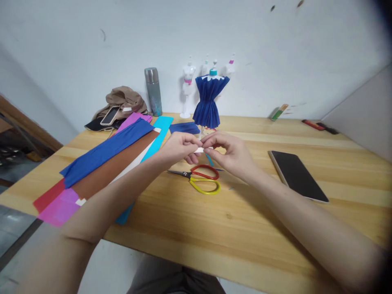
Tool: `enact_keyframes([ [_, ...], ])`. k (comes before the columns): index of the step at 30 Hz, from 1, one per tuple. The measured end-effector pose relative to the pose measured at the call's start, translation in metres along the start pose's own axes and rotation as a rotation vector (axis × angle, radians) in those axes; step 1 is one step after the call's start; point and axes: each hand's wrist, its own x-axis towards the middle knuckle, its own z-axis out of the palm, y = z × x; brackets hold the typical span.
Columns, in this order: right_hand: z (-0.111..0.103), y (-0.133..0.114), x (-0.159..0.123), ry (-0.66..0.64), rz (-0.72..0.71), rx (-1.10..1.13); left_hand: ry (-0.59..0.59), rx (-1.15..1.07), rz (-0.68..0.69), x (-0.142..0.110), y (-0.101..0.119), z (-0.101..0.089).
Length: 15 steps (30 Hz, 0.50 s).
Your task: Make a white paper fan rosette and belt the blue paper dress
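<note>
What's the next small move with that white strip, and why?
Perhaps ease the right hand slightly away from the left hand along the white strip: both seem to pinch it, and only a short stretch shows between them.

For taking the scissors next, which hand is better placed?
Probably the right hand: the scissors lie with handles toward its side, blades pointing left. It and the left hand hold a white strip.
</note>
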Motion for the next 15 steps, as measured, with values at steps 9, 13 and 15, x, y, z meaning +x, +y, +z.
enact_keyframes([
  [9,0.0006,0.0038,0.0014,-0.023,0.045,0.036,0.031,0.025,-0.033,0.0023,-0.0011,0.0016],
  [13,-0.0002,0.0001,0.0010,-0.078,-0.010,0.001,0.014,-0.009,-0.053,0.0033,-0.0029,0.0023],
  [15,-0.0001,-0.0007,0.0005,-0.086,0.004,0.006,0.006,-0.009,-0.063,0.0030,-0.0027,0.0032],
])
